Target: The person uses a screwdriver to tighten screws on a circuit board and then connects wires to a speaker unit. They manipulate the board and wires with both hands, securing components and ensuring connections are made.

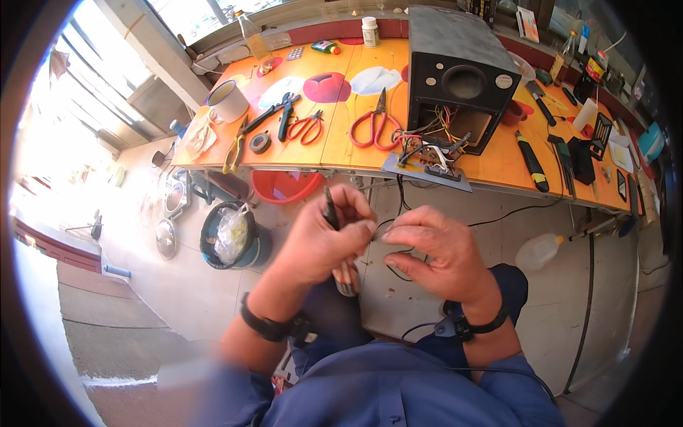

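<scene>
My left hand is closed around a slim tool with a dark, narrow upper end and a reddish striped handle; its exact kind is unclear. The thumb and forefinger of that hand come together at a tiny dark bit I cannot make out. Facing them, my right hand has bent fingers with its thumb apart, and nothing shows in it. Beyond both hands, a circuit board with wires lies at the table's front edge, beside a black speaker box whose lower front is open.
On the orange table lie red-handled scissors, smaller red-handled cutters, black tape, yellow-handled pliers and a white mug. A bagged bin and red basin stand below. Black cables hang down.
</scene>
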Motion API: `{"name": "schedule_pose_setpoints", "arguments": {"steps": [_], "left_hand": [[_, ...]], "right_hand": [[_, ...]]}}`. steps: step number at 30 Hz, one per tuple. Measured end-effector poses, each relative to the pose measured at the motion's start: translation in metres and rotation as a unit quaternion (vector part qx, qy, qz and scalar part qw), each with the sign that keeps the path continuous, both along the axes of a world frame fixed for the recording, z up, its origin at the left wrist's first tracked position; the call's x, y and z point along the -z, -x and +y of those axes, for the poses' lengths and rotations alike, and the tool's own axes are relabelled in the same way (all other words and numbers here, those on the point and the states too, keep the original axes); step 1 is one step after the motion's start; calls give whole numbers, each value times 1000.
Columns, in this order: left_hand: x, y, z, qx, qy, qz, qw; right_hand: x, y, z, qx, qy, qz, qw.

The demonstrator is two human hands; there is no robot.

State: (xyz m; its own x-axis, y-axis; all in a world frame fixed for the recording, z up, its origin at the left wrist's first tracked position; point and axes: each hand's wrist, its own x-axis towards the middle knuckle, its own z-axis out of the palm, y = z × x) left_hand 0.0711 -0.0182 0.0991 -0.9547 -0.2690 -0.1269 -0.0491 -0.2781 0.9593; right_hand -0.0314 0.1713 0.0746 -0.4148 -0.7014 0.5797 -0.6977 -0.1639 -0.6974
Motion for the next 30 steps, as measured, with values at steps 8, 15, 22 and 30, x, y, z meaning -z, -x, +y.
{"name": "schedule_pose_setpoints", "arguments": {"steps": [8,15,22,30], "left_hand": [[34,-45,37,23,-154,13,988],[32,-69,47,45,-153,-3,987],[33,-83,49,45,-168,-17,985],[36,-89,46,59,-203,-31,977]], "right_hand": [[7,-47,11,35,33,9,999],[8,-74,25,51,12,-49,997],[8,-87,29,27,5,-96,995],[12,-92,28,61,-19,-89,994]]}}
